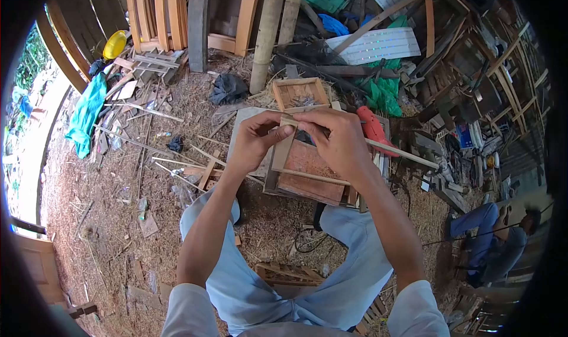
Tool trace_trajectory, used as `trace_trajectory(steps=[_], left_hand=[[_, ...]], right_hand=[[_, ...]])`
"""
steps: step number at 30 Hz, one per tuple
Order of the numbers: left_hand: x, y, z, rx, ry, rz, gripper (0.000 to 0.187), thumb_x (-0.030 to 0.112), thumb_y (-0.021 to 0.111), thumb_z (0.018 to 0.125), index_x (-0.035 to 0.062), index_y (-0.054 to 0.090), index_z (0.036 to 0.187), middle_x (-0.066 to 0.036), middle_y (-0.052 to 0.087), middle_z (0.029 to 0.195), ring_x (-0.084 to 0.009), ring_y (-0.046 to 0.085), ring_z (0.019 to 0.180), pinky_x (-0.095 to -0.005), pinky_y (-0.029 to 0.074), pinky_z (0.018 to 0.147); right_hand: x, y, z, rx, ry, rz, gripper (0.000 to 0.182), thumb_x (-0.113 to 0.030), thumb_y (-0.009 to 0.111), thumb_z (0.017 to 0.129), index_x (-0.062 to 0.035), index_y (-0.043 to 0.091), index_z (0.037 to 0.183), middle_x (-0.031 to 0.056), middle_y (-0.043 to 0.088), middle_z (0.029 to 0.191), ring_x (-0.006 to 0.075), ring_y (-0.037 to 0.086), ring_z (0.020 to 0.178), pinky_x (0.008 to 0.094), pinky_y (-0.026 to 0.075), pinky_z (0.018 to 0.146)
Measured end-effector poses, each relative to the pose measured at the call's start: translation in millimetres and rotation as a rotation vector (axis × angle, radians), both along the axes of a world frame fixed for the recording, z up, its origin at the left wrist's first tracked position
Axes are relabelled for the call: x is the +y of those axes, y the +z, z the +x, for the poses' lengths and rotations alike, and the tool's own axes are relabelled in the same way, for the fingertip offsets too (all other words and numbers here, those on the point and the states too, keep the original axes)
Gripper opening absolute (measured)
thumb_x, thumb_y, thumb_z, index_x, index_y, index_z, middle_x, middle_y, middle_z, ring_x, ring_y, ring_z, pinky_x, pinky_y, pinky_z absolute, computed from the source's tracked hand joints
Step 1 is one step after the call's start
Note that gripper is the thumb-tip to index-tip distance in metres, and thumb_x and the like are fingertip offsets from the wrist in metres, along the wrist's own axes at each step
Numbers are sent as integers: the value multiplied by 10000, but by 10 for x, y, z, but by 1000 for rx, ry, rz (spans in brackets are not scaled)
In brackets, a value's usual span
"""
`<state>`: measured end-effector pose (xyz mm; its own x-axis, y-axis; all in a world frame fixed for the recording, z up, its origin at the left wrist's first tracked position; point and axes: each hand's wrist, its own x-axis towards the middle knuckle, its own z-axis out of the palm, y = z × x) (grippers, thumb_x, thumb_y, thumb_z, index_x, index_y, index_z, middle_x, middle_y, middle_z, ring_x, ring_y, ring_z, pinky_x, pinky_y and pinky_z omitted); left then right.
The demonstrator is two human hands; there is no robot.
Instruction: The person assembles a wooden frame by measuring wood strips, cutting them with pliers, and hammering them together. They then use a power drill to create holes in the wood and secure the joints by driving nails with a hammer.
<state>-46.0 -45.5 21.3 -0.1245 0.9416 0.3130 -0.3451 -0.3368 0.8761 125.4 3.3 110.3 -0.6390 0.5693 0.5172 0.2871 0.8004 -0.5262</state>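
My left hand [255, 140] is closed, thumb and fingers pinching the upper end of a flat wooden strip [284, 152]. From the other side my right hand [338, 137] is closed at the same end, its fingertips against the wood. Whether a small piece sits between those fingertips is hidden. The strip meets a thinner wooden strip [313, 176] at its lower end, like the corner of a frame. Under both lies a reddish-brown board [313, 190] on a low work surface. A red power tool [371, 127] rests just right of my right hand.
A wooden tray [277, 93] with small metal pieces stands beyond my hands. Wood scraps [207, 170] and shavings cover the ground. Curved wooden pieces [168, 17] and posts [269, 38] stand at the back. Another person [500, 242] sits at the right.
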Motion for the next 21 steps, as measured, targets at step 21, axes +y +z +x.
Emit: trace_trajectory(steps=[21], left_hand=[[-40, 9, -50, 95, 127, 12, 162, 78, 707, 857, 3, 664, 994, -22, 677, 903, -48, 587, 796, -201, 472, 668]], right_hand=[[-31, 69, 75, -97, 40, 3, 204, -66, 675, 825, -37, 700, 1025, 158, 692, 957, 301, 672, 864, 356, 524, 742]])
